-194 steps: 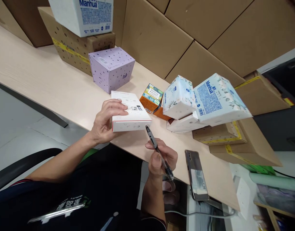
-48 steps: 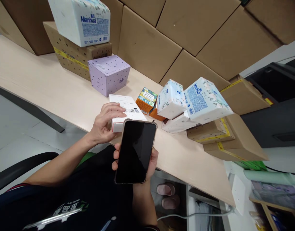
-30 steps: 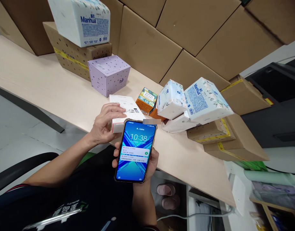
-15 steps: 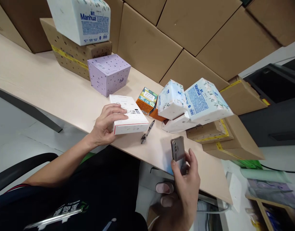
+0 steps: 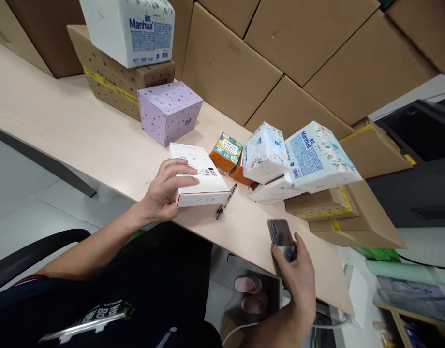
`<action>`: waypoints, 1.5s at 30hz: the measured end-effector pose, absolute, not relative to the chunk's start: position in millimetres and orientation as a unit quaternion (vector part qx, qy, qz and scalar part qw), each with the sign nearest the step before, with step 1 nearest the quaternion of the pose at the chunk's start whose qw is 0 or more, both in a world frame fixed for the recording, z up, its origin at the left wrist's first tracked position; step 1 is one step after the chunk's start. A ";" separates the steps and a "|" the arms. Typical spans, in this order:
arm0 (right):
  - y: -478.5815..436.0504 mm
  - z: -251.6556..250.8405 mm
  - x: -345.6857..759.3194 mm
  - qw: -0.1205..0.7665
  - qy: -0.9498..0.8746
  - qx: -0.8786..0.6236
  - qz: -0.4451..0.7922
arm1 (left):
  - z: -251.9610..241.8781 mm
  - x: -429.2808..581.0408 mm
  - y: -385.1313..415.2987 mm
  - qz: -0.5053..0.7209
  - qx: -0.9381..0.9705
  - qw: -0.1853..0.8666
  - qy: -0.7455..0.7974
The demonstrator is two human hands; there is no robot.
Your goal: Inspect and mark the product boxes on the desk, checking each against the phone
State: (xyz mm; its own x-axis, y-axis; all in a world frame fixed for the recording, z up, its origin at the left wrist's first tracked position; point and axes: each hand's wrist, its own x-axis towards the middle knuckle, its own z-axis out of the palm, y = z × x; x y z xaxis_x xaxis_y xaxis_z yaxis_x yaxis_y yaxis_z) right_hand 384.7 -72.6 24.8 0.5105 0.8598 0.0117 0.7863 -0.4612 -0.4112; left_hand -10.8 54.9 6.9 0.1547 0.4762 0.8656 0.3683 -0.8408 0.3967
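Note:
My left hand (image 5: 170,187) is closed on the left side of a flat white box (image 5: 200,176), fingers over its printed top and thumb below the near edge. The box has a red line along its front and lies at the table's front edge. A smartphone (image 5: 280,234) with a clear case, camera side up, is in my right hand (image 5: 297,270), thumb and fingers gripping its two sides. It looks low at the table top; whether it touches, I cannot tell. Between the two hands lies a pen (image 5: 226,201), close to the box's right corner.
Behind the box stand a lilac carton (image 5: 171,113) and an orange-green box (image 5: 227,153). Tissue packs (image 5: 318,157) rest on boxes at the right; another tissue pack (image 5: 131,31) tops a brown carton. Stacked cardboard boxes (image 5: 229,67) wall off the table's (image 5: 44,106) back.
My right hand has lowered the smartphone toward the table and a little to the right, tipping it flatter. My left hand keeps its hold on the white box. The whole view has shifted slightly.

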 end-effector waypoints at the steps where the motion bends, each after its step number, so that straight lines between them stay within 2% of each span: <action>1: -72.4 23.6 387.0 0.184 -0.494 -0.844 0.101 | 7.0 -11.0 54.7 0.584 0.760 0.046 0.281; 5: -69.2 26.0 377.0 0.184 -0.553 -0.812 0.032 | 7.3 -12.8 53.7 0.576 0.767 0.042 0.280; 8: -63.5 37.0 333.9 0.251 -0.616 -0.743 -0.078 | 5.9 -13.8 52.2 0.552 0.782 0.034 0.287; 10: -57.6 45.6 292.3 0.280 -0.700 -0.654 -0.064 | 3.7 -13.8 51.0 0.535 0.791 0.025 0.297; 14: -40.4 54.4 219.2 0.240 -0.819 -0.513 -0.090 | -0.6 -13.8 49.8 0.524 0.796 -0.009 0.302; 18: -23.5 50.8 195.1 0.243 -0.806 -0.508 -0.184 | -0.6 -14.9 50.6 0.538 0.788 -0.036 0.296; 22: -14.4 45.6 198.4 0.269 -0.808 -0.489 -0.188 | 1.5 -13.0 51.3 0.548 0.791 -0.039 0.270; 27: -15.5 42.2 199.3 0.261 -0.828 -0.455 -0.197 | 3.1 -12.0 48.6 0.542 0.802 -0.053 0.246; 33: -11.2 49.2 205.8 0.445 -0.724 -0.514 -0.117 | 13.0 -38.6 64.4 0.637 0.689 -0.042 0.344; 37: 21.8 55.3 210.1 0.528 -0.595 -0.597 -0.104 | 23.7 -65.8 105.1 0.590 0.652 -0.047 0.473; 40: 49.4 58.2 207.2 0.523 -0.555 -0.641 -0.089 | 31.6 -79.5 136.5 0.539 0.652 -0.037 0.532; 45: 66.6 61.6 196.0 0.431 -0.571 -0.698 -0.040 | 49.4 -89.1 159.9 0.448 0.657 0.031 0.606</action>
